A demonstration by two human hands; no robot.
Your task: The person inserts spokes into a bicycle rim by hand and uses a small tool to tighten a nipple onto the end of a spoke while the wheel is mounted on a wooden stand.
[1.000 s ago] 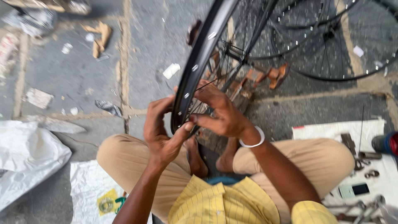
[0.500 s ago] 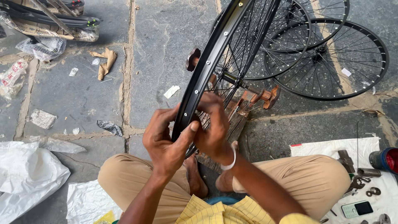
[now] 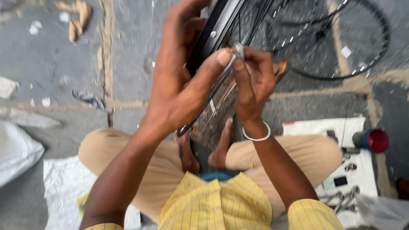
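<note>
I sit cross-legged on the pavement with a black bicycle wheel rim (image 3: 215, 30) raised in front of me. My left hand (image 3: 181, 81) wraps the rim from the left, its thumb pressing toward a small round metal tool (image 3: 237, 50) at the rim's inner edge. My right hand (image 3: 254, 83), with a white bangle on the wrist, pinches that metal tool with its fingertips. Thin spokes (image 3: 260, 17) run from the rim up and to the right. The frame is blurred, so I cannot make out the tool's exact kind.
A second spoked wheel (image 3: 353, 38) lies on the stone paving at upper right. A white cloth (image 3: 353, 170) at my right holds a red-ended canister (image 3: 371, 140), metal parts and a small dark device. White sacks (image 3: 17, 151) lie left; scraps litter the paving.
The rim and both hands have come up much closer to the camera. My right hand has shifted from the rim's lower edge to pinching a metal tool at the rim.
</note>
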